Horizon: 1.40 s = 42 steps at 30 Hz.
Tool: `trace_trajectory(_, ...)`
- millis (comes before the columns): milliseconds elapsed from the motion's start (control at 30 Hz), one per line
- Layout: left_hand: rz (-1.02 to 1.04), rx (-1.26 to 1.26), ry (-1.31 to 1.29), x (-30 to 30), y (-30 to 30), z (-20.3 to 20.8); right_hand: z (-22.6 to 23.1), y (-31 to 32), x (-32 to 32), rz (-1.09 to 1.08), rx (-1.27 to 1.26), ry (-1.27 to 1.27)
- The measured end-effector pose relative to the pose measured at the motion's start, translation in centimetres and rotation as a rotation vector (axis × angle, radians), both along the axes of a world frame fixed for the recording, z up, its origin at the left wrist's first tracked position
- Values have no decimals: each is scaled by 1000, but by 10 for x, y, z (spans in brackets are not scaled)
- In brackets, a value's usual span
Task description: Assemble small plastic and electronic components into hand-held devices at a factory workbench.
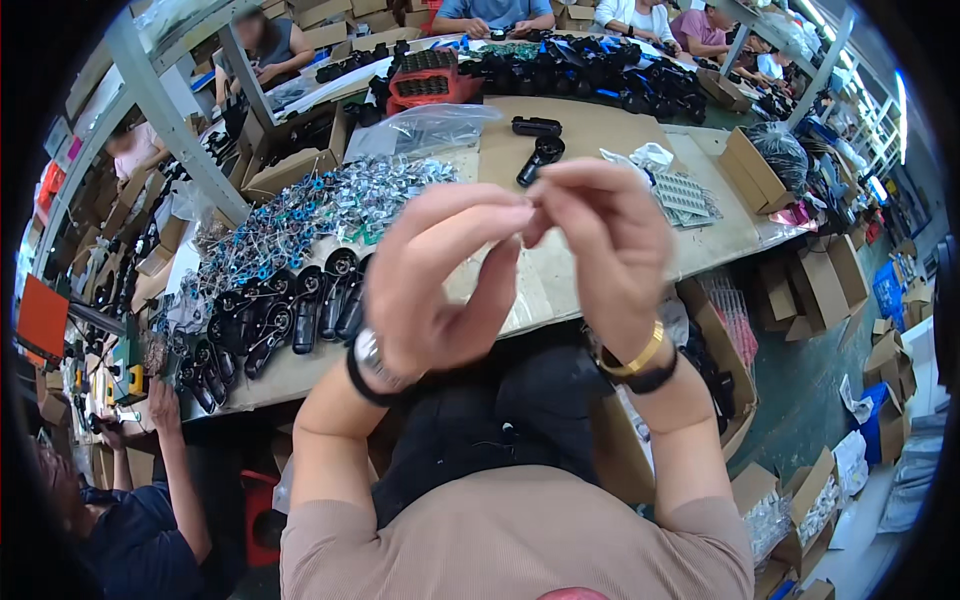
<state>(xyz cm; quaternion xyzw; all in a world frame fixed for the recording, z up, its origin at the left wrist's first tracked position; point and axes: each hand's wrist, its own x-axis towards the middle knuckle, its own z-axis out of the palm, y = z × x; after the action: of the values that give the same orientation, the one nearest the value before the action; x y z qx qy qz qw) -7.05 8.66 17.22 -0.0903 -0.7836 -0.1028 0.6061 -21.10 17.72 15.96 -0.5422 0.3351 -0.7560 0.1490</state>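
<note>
My left hand and my right hand are raised over the near part of the table, their fingertips meeting in a pinch. Motion blurs the fingers, and whatever lies between them, if anything, is too small or hidden to make out. Just beyond the fingertips lies a black plastic housing with a round head and a handle. Farther back is a second black plastic piece. To the left of my left hand are several similar black housings, below a heap of small wired circuit boards.
A red crate and a long pile of black parts occupy the table's far side. Small board panels lie to the right, beside an open cardboard box. A co-worker's hand rests at the left table edge. Metal posts rise at left.
</note>
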Motion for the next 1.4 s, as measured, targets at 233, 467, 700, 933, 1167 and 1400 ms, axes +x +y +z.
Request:
trace_trajectory(233, -15, 570, -130, -50, -74, -125, -115, -96, -56, 64, 499, -158)
trace_trajectory(467, -284, 1270, -178, -41, -97, -160, -145, -146, -72, 107, 874, -114)
trace_trajectory(700, -554, 1620, -67, -27, -119, -174, -152, -205, -71, 237, 891, -152)
trace_trajectory(933, -902, 1946, 54, -21, -124, -169, -157, -230, -84, 474, 910, -342)
trace_trajectory(1167, -1060, 1976, -31, -18, -115, -176, -165, -208, -87, 766, 879, -693)
trace_trajectory(1400, -1090, 1997, -82, -18, -119, -178, -174, -215, -86, 914, 904, -868)
